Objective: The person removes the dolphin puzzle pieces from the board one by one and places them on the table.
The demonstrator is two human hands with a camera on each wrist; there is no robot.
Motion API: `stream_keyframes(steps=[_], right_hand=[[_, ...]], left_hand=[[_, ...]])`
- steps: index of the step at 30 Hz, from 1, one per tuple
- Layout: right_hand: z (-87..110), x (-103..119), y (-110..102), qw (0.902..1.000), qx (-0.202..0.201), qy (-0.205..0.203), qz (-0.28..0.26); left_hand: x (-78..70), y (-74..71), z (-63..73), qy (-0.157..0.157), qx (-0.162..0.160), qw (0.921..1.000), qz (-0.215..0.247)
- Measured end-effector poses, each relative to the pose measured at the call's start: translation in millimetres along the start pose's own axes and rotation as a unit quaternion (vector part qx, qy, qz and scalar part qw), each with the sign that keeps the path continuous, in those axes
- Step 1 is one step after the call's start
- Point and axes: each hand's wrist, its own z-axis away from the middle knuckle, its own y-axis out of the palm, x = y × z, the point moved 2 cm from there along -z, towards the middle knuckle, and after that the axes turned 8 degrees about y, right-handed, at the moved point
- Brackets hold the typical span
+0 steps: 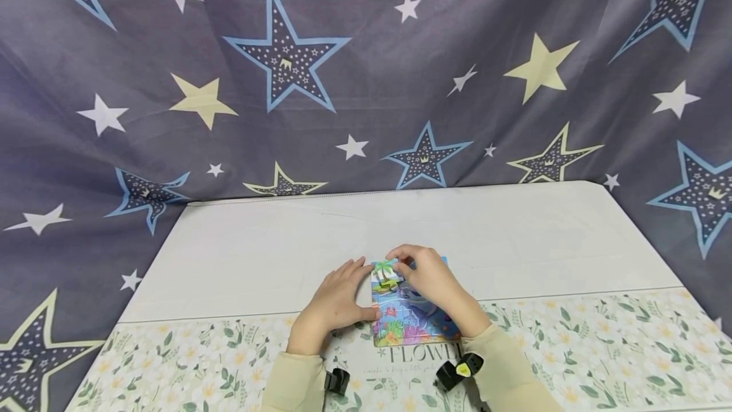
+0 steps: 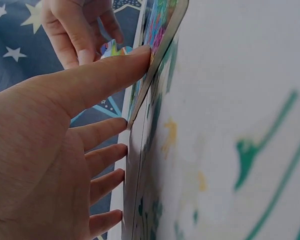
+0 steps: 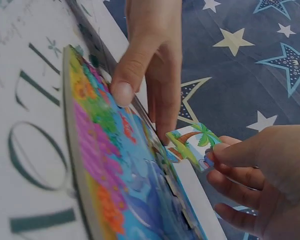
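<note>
A colourful jigsaw puzzle (image 1: 403, 329) with a sea scene lies flat on the table in the head view. My right hand (image 1: 431, 275) pinches a puzzle piece (image 3: 192, 142) between thumb and fingers. It shows a green palm tree and is tilted above the puzzle's far left corner. At the puzzle's left edge is my left hand (image 1: 337, 294), fingers extended. In the left wrist view, the thumb of this left hand (image 2: 55, 100) rests on the board's rim. Part of the puzzle's right side is hidden under the right hand and forearm.
A white table (image 1: 257, 247) carries a floral mat (image 1: 217, 355) with printed lettering along its near part. Behind and beside the table hangs a dark star-patterned cloth (image 1: 366, 68).
</note>
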Motion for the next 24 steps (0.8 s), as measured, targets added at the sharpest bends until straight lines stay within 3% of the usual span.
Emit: stream_keyframes(steps=[24], right_hand=[[-5.0,-23.2,-44.1,0.9937,-0.103,0.009,-0.043]], left_hand=[[-0.6,0.8,0.7,0.001,-0.003,1.0,0.004]])
